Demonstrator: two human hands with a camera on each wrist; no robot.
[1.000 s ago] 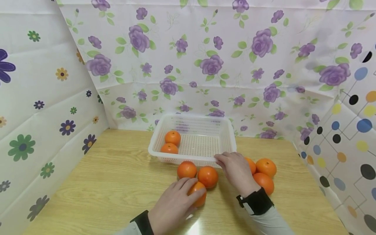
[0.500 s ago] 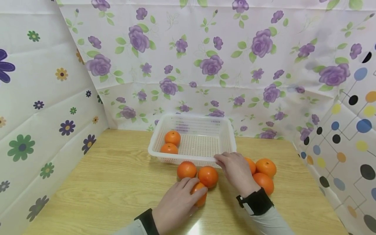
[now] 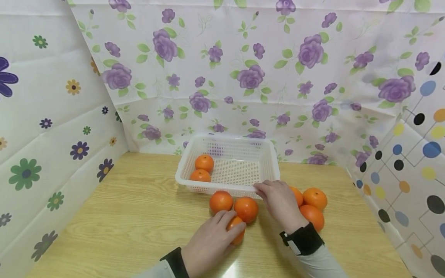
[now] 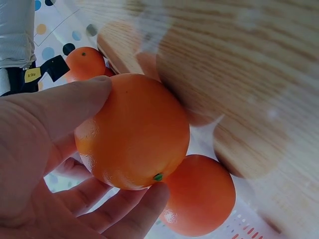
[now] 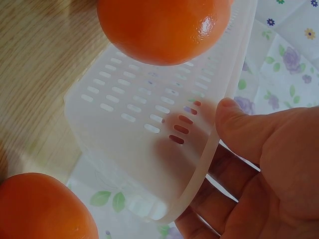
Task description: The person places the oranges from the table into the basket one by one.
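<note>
My left hand [image 3: 210, 243] grips an orange [image 4: 134, 129] low over the table, thumb on one side and fingers curled round the other; a small green stem spot shows on it. Just ahead, two more oranges stand side by side, the left orange [image 3: 221, 201] and the right orange [image 3: 246, 209], by the basket's front wall. My right hand [image 3: 279, 202] holds the white plastic basket [image 5: 149, 164] at its front right rim, thumb and fingers on opposite sides of the wall. Inside the basket's left end sit two oranges, the rear orange [image 3: 204, 163] and the front orange [image 3: 200, 176].
Beyond my right wrist, several oranges cluster on the wooden table [image 3: 146, 216], among them a back orange [image 3: 315, 198] and a nearer orange [image 3: 312, 217]. A flowered sheet [image 3: 222, 77] hangs behind the basket, with patterned sheets at both sides.
My left hand has shifted slightly to the right and closed further around the orange, covering more of it. My right hand and the basket stay where they were.
</note>
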